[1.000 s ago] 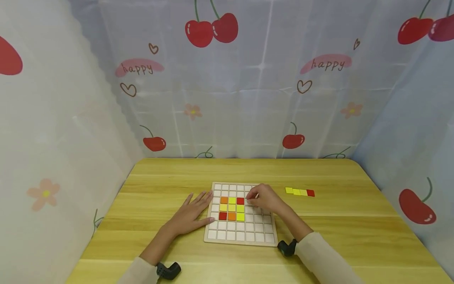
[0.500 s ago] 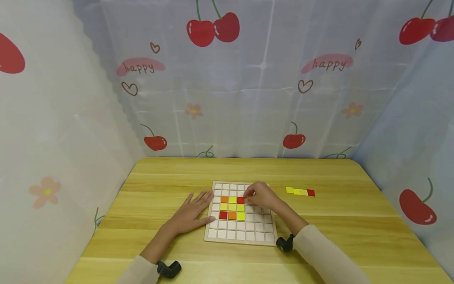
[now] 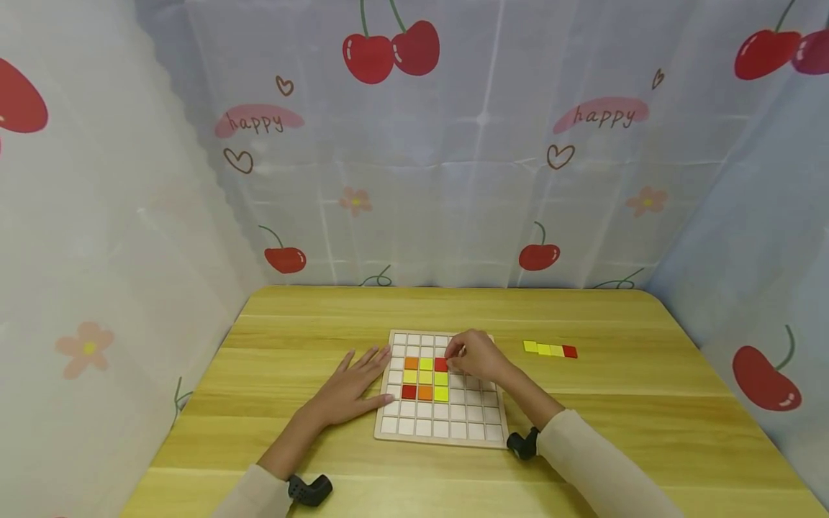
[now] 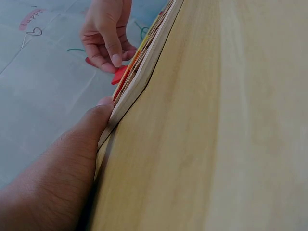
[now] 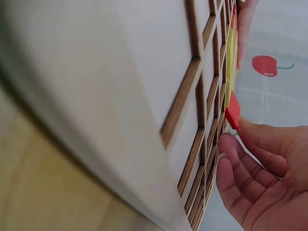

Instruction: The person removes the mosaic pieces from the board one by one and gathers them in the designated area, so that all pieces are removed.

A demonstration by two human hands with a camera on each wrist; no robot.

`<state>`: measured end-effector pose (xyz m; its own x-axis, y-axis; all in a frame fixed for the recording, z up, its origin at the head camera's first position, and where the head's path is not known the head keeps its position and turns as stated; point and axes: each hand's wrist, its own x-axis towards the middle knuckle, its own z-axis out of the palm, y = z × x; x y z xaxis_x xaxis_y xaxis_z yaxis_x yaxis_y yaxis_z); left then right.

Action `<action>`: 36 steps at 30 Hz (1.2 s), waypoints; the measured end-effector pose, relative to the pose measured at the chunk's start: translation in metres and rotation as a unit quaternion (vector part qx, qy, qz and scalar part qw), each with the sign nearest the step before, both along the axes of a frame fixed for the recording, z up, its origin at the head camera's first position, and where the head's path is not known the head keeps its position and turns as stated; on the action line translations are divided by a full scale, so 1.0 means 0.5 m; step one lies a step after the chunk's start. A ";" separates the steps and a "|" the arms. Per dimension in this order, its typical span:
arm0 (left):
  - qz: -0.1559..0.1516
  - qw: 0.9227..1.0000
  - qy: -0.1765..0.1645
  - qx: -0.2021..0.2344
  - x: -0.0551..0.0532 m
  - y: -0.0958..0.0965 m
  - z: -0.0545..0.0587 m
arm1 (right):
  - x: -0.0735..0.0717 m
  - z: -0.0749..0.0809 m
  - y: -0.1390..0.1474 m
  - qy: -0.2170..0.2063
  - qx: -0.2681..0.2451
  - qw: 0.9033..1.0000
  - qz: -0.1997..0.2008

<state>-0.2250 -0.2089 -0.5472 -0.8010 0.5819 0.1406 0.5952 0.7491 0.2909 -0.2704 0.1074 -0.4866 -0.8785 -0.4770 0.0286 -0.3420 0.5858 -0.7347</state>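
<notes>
Head view bright, soft light; faint sheen on curtain (image 3: 421, 165), light shadow on board (image 3: 440, 441). Wrist views dimmer; right wrist's near foreground blurred.

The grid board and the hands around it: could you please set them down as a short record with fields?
Board: wooden grid board, flat on table
Left hand: touches the board's left edge, fingers spread
Right hand: pinches a tilted red tile
Lying on board: five yellow tiles, two orange tiles, one red
Right of board: row of four tiles, three yellow, one red
</notes>
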 end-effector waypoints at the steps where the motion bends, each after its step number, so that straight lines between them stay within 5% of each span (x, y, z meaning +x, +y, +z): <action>1: 0.000 1.000 -0.002 -0.001 -0.001 0.000 0.001 | 0.000 0.000 0.000 0.003 -0.001 1.000 -0.002; 9: 0.004 1.000 -0.014 -0.007 -0.002 0.002 0.004 | 0.003 0.005 -0.001 0.005 -0.016 1.000 -0.016; 24: -0.003 1.000 -0.008 0.006 0.002 0.004 0.001 | 0.016 -0.009 0.014 0.037 -0.064 0.997 0.022; 36: -0.002 1.000 0.002 0.000 0.001 0.002 0.001 | 0.041 0.013 0.060 0.025 -0.060 0.998 -0.025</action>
